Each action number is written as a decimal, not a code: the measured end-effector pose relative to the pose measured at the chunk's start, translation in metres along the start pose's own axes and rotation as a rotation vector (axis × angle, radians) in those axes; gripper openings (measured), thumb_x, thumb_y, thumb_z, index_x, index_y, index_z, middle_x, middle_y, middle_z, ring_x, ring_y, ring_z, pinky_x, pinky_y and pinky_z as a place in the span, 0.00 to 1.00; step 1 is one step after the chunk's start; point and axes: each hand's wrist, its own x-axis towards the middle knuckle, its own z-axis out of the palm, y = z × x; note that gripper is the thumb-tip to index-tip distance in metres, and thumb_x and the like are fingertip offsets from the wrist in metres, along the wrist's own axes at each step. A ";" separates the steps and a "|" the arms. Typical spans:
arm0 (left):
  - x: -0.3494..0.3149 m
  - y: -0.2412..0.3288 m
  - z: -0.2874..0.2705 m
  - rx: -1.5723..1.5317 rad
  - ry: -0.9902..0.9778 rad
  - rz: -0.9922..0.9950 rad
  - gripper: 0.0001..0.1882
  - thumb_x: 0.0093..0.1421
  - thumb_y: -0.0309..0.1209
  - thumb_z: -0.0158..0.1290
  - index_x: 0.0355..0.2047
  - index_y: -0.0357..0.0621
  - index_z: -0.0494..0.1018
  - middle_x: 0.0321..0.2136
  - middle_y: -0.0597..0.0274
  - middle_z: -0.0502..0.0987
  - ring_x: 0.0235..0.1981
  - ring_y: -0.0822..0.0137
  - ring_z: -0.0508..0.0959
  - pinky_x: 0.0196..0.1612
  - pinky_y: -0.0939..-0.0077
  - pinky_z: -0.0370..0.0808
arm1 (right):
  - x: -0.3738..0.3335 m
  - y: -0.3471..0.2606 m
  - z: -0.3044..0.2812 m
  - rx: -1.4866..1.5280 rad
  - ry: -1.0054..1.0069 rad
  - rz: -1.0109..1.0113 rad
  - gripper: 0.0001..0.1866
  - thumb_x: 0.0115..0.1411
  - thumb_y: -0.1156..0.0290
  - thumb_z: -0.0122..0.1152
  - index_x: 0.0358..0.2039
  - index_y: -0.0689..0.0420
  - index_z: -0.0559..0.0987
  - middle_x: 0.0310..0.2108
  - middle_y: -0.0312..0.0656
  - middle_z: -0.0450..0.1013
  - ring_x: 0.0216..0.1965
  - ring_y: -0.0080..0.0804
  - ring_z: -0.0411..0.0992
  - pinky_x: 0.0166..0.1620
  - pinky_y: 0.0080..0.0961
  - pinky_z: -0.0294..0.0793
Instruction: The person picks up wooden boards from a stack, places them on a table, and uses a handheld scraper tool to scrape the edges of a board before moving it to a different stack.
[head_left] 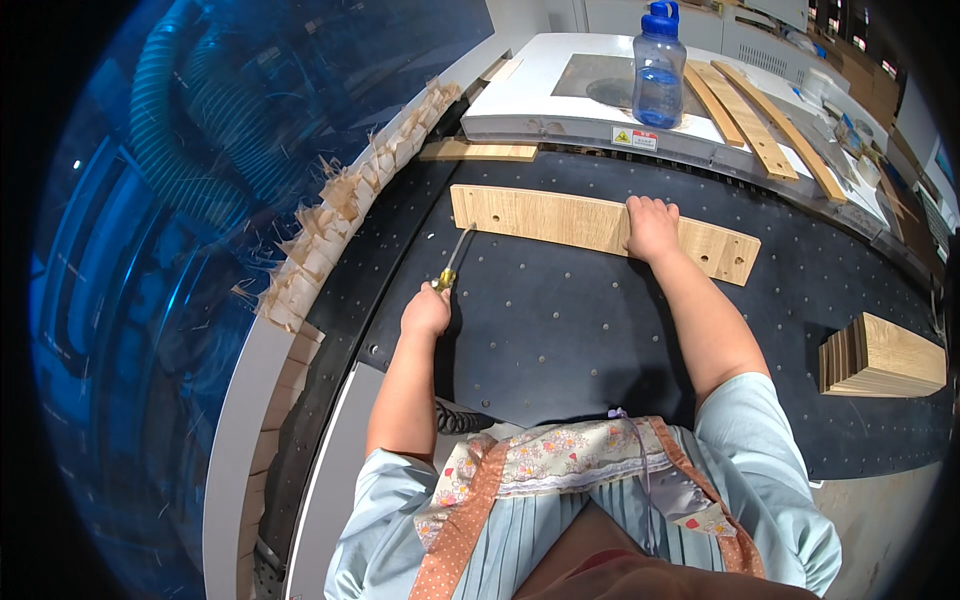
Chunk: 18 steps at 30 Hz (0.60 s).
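Note:
A long light-wood board [560,219] with a few round holes near its ends lies across the dark, dotted work surface [540,340]. My left hand [427,311] is closed around the yellow handle of a screwdriver [460,246]. The screwdriver's thin shaft points up and away, its tip at the near edge of the board's left end. Whether the tip is inside a hole cannot be made out. My right hand [652,228] grips the board right of its middle, fingers over the far edge.
A stack of short boards [884,356] stands at the right. Beyond the surface, a white machine top [560,75] carries a blue-capped water bottle [658,75] and several wood strips [745,120]. Another strip [478,151] lies by its edge. Blue translucent panel and frayed tan flaps [340,205] line the left.

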 end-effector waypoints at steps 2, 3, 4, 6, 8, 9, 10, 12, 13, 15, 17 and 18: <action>-0.002 0.007 -0.007 -0.071 -0.103 -0.077 0.21 0.63 0.42 0.40 0.40 0.31 0.64 0.25 0.43 0.76 0.27 0.51 0.78 0.34 0.60 0.73 | -0.002 0.001 0.001 0.009 -0.007 0.008 0.17 0.43 0.78 0.57 0.36 0.52 0.71 0.37 0.39 0.70 0.44 0.38 0.66 0.51 0.42 0.57; -0.007 0.017 -0.018 -0.108 -0.152 -0.111 0.21 0.62 0.42 0.40 0.41 0.32 0.65 0.29 0.41 0.77 0.33 0.49 0.78 0.40 0.58 0.73 | -0.002 0.002 -0.001 0.012 -0.007 0.014 0.17 0.43 0.78 0.57 0.36 0.52 0.71 0.37 0.39 0.70 0.44 0.38 0.66 0.51 0.42 0.57; -0.012 0.027 -0.027 -0.135 -0.150 -0.111 0.21 0.62 0.42 0.41 0.40 0.32 0.65 0.28 0.42 0.77 0.31 0.49 0.78 0.39 0.58 0.73 | -0.002 0.005 -0.001 -0.004 -0.009 0.020 0.17 0.43 0.78 0.57 0.36 0.52 0.71 0.36 0.39 0.70 0.44 0.38 0.66 0.51 0.42 0.58; -0.024 0.032 -0.047 -0.181 -0.134 -0.131 0.21 0.62 0.42 0.41 0.40 0.31 0.65 0.26 0.43 0.77 0.28 0.50 0.79 0.37 0.58 0.74 | -0.004 0.000 -0.001 -0.018 -0.013 0.013 0.17 0.43 0.78 0.57 0.36 0.52 0.71 0.36 0.39 0.70 0.44 0.38 0.67 0.50 0.41 0.58; -0.009 0.021 -0.035 -0.082 -0.013 -0.015 0.21 0.62 0.42 0.41 0.38 0.31 0.65 0.25 0.43 0.77 0.25 0.52 0.79 0.35 0.60 0.74 | -0.004 0.000 -0.002 -0.011 0.010 0.007 0.17 0.43 0.78 0.57 0.36 0.52 0.71 0.36 0.38 0.70 0.43 0.38 0.67 0.49 0.40 0.58; -0.006 0.023 -0.036 -0.091 -0.012 -0.022 0.21 0.62 0.42 0.41 0.38 0.31 0.65 0.24 0.44 0.77 0.24 0.53 0.79 0.35 0.60 0.74 | -0.004 0.000 -0.002 -0.009 0.024 0.004 0.17 0.43 0.78 0.57 0.36 0.52 0.71 0.36 0.38 0.70 0.43 0.38 0.67 0.49 0.39 0.58; -0.003 0.025 -0.036 -0.100 -0.010 -0.028 0.21 0.62 0.42 0.41 0.38 0.31 0.65 0.24 0.44 0.77 0.23 0.53 0.79 0.34 0.61 0.74 | -0.003 -0.001 -0.002 -0.007 0.031 -0.010 0.16 0.43 0.78 0.57 0.36 0.52 0.71 0.36 0.38 0.70 0.43 0.38 0.67 0.49 0.39 0.58; -0.003 0.034 -0.045 -0.118 -0.042 -0.056 0.21 0.62 0.42 0.41 0.38 0.31 0.65 0.24 0.45 0.77 0.22 0.55 0.79 0.33 0.62 0.75 | -0.006 0.000 -0.001 -0.006 0.039 -0.026 0.16 0.43 0.78 0.57 0.35 0.52 0.71 0.35 0.38 0.70 0.43 0.38 0.67 0.48 0.39 0.58; -0.003 0.036 -0.047 -0.119 -0.039 -0.063 0.21 0.62 0.42 0.41 0.38 0.31 0.65 0.24 0.45 0.77 0.22 0.55 0.79 0.33 0.62 0.75 | -0.005 0.000 -0.002 -0.006 0.033 -0.024 0.16 0.43 0.78 0.56 0.35 0.52 0.71 0.35 0.38 0.70 0.43 0.38 0.67 0.48 0.39 0.58; -0.002 0.037 -0.050 -0.131 -0.048 -0.077 0.21 0.62 0.42 0.41 0.38 0.31 0.65 0.24 0.45 0.77 0.22 0.55 0.79 0.33 0.63 0.75 | -0.005 0.000 -0.002 -0.005 0.020 -0.021 0.15 0.44 0.78 0.56 0.35 0.52 0.71 0.35 0.39 0.70 0.43 0.38 0.66 0.49 0.39 0.58; -0.001 0.038 -0.049 -0.154 -0.076 -0.088 0.20 0.62 0.42 0.41 0.38 0.31 0.65 0.23 0.45 0.77 0.21 0.55 0.79 0.33 0.63 0.75 | -0.002 0.002 0.004 -0.026 0.036 -0.014 0.21 0.37 0.73 0.65 0.35 0.52 0.70 0.36 0.38 0.70 0.43 0.38 0.66 0.48 0.39 0.58; 0.000 0.037 -0.049 -0.152 -0.073 -0.088 0.20 0.62 0.42 0.41 0.38 0.31 0.65 0.23 0.45 0.77 0.21 0.55 0.79 0.33 0.63 0.75 | -0.001 0.003 0.007 -0.038 0.043 -0.011 0.25 0.34 0.70 0.70 0.35 0.52 0.70 0.36 0.38 0.70 0.44 0.38 0.66 0.47 0.38 0.59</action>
